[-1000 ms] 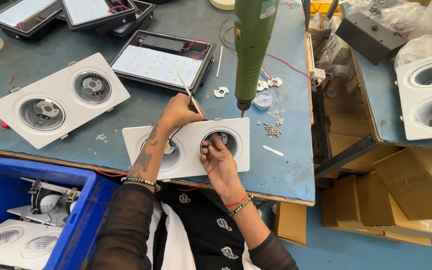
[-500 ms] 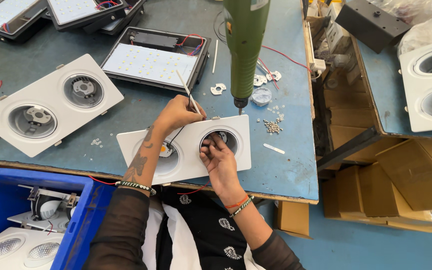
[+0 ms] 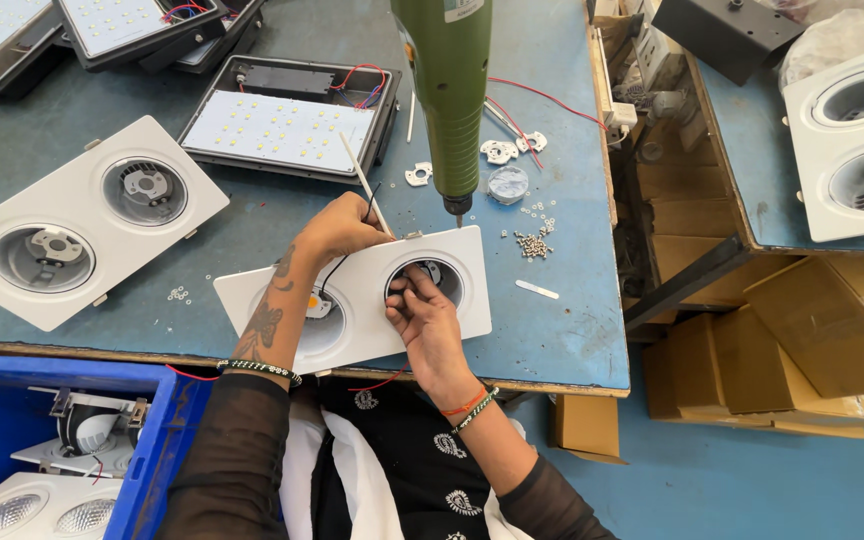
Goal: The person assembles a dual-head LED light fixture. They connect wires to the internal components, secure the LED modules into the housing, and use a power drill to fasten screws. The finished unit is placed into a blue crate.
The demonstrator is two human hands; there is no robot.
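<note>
Left hand [image 3: 337,232] pinches a thin white stick [image 3: 364,183] over the white twin-ring lamp housing [image 3: 357,297]; right hand [image 3: 424,315], fingertips pressed together, inside its 3 o'clock ring on the blue desk [image 3: 572,330].

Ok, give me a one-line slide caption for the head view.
Left hand holds a thin stick while right hand reaches into a white twin-downlight housing beneath a hanging green screwdriver.

A worn blue-topped wooden workbench [image 3: 572,330] stands on a blue floor [image 3: 732,480], with brown cardboard boxes [image 3: 812,340] beside it under even, bright light.
</note>
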